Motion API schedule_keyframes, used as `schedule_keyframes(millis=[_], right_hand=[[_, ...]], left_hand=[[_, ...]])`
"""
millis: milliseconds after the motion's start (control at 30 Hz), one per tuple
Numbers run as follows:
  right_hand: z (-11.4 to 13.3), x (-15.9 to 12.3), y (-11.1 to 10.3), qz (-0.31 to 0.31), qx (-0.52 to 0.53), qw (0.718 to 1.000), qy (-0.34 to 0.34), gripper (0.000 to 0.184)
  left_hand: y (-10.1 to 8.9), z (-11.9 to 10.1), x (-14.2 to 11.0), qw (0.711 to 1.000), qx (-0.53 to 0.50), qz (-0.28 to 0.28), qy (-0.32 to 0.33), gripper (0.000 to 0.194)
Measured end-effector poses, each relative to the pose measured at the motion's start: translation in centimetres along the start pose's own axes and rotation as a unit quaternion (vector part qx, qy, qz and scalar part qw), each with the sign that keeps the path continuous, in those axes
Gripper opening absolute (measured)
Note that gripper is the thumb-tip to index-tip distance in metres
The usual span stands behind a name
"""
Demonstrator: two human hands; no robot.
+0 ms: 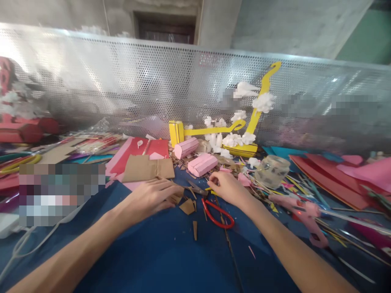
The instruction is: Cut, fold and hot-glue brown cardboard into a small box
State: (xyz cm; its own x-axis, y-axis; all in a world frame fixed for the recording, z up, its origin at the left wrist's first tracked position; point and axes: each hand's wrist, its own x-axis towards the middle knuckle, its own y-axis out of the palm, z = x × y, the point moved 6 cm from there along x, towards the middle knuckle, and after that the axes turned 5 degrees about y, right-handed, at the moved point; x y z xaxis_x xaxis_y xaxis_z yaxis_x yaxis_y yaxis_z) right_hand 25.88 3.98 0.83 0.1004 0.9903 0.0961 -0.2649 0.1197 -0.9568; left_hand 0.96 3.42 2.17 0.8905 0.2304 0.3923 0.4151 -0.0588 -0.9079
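Observation:
My left hand [157, 193] lies with fingers stretched out, palm down, over small brown cardboard scraps [187, 206] on the blue table cover. A brown cardboard piece [148, 169] is just beyond it. My right hand [227, 188] is closed, with thumb and fingertips curled together; whatever they may hold is hidden. Red-handled scissors [218, 217] rest between the hands, blades toward the left hand. A yellow strip [210, 190] shows at the scissors, beside my right fingers. Two pink folded-paper blocks [203, 164] sit past the hands.
Yellow paper shapes with white ruffled flowers [240, 140] stand at the back against a perforated metal panel [171, 89]. To the right are a glass jar [272, 171], a pink glue gun [301, 209] and red sheets [330, 179]. A white cable [39, 244] runs along the left.

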Motion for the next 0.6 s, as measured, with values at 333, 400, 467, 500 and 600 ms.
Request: schedule_keyframes(millis=[333,400,467,500,600], right_hand=[[0.6,3.7,1.2,0.114,-0.130,0.984,0.047,0.037],[0.7,3.6,0.9,0.126,-0.129,0.983,0.046,0.037],[1.0,3.5,0.7,0.138,-0.123,0.982,0.044,0.035],[1.1,3.5,0.7,0.144,-0.121,0.981,0.044,0.035],[1.8,3.7,0.8,0.155,-0.121,0.979,0.054,0.036]], left_hand=[[-0.3,0.6,-0.1,0.994,0.044,-0.006,-0.103,0.040],[0.1,0.7,-0.2,0.994,0.045,0.003,-0.095,0.051],[0.3,0.7,-0.3,0.995,0.060,0.007,-0.085,0.056],[0.3,0.7,-0.2,0.994,0.072,0.010,-0.085,0.054],[0.2,0.5,0.1,0.988,0.111,0.022,-0.101,0.041]])
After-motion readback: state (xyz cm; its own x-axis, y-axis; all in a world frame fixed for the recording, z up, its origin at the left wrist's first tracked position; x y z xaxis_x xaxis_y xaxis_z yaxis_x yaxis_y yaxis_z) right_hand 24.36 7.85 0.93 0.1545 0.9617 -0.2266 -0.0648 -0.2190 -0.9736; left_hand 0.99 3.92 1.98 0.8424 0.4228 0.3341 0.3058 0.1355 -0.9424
